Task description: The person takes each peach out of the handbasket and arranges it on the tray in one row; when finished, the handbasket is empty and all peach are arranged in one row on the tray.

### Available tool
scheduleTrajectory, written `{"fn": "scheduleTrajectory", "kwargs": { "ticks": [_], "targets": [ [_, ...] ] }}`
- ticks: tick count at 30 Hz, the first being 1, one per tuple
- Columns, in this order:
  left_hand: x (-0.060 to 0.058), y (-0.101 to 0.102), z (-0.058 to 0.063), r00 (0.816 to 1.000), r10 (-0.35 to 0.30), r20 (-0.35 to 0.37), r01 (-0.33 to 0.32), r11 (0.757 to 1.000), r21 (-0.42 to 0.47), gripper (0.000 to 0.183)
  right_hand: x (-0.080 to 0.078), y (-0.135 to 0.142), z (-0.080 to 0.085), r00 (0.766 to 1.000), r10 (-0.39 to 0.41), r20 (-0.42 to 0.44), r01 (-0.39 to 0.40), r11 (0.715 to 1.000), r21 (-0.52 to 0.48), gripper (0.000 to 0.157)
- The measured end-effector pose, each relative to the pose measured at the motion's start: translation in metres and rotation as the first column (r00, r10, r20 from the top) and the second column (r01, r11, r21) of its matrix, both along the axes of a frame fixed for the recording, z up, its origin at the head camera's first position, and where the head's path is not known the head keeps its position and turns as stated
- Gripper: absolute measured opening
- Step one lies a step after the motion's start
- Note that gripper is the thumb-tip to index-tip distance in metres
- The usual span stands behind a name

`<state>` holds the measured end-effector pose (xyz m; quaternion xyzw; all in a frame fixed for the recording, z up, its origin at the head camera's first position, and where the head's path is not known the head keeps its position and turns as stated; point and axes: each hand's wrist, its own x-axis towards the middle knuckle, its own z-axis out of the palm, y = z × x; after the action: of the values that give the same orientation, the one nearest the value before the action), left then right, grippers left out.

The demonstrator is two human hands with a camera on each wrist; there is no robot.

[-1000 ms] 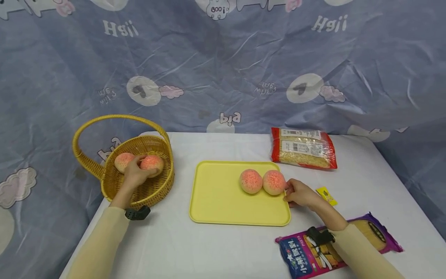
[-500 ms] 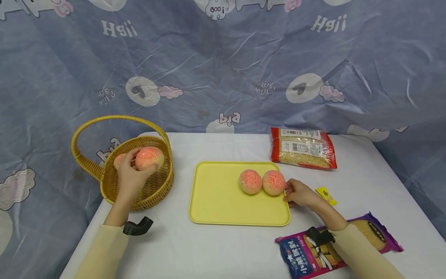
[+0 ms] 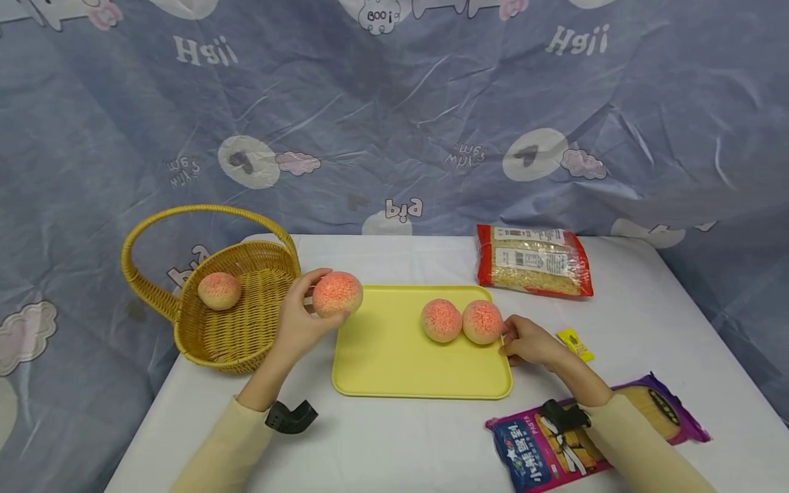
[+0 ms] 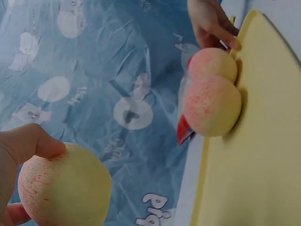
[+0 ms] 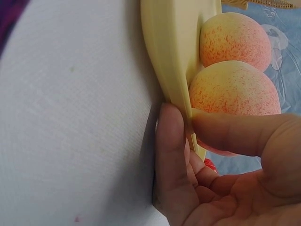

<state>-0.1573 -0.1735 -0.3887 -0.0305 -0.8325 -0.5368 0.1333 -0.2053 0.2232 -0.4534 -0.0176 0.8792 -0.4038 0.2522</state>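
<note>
My left hand (image 3: 300, 318) holds a pink-and-cream peach (image 3: 337, 294) in the air, over the left edge of the yellow tray (image 3: 394, 370). In the left wrist view the thumb presses on top of this held peach (image 4: 70, 188). Two more peaches sit side by side on the tray's right half, the left one (image 3: 441, 320) touching the right one (image 3: 483, 322). At the tray's right edge, my right hand (image 3: 530, 342) pinches the rim between thumb and fingers, as the right wrist view shows. Another peach (image 3: 219, 291) lies in the wicker basket (image 3: 246, 342).
The basket's tall arched handle (image 3: 203, 209) rises at the left. A red-edged clear bag of pale grains (image 3: 533, 261) lies behind the tray. A small yellow packet (image 3: 576, 344) is right of my right hand, and a purple pasta bag (image 3: 555, 452) lies under that forearm.
My left hand has lifted one peach out of the basket and carried it right to the tray's left edge. The right hand stays at the tray rim.
</note>
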Motion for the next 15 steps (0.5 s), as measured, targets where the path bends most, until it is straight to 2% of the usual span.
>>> {"fn": "scheduleTrajectory", "kwargs": {
  "ticks": [5, 10, 15],
  "targets": [
    [-0.011, 0.029, -0.023, 0.994, -0.074, 0.078, 0.071, 0.997, 0.043, 0.071, 0.0, 0.0, -0.002, 1.0, 0.0, 0.001, 0.0, 1.0, -0.001, 0.034],
    [-0.023, 0.051, -0.048, 0.986, -0.106, 0.128, 0.102, 0.994, 0.038, 0.07, -0.001, 0.0, -0.002, 1.0, -0.004, 0.008, 0.004, 1.0, -0.001, 0.034],
    [-0.031, 0.065, -0.066, 0.978, -0.126, 0.164, 0.122, 0.992, 0.034, 0.069, -0.001, 0.0, -0.002, 1.0, -0.008, 0.013, 0.008, 1.0, -0.008, 0.034]
  ]
}}
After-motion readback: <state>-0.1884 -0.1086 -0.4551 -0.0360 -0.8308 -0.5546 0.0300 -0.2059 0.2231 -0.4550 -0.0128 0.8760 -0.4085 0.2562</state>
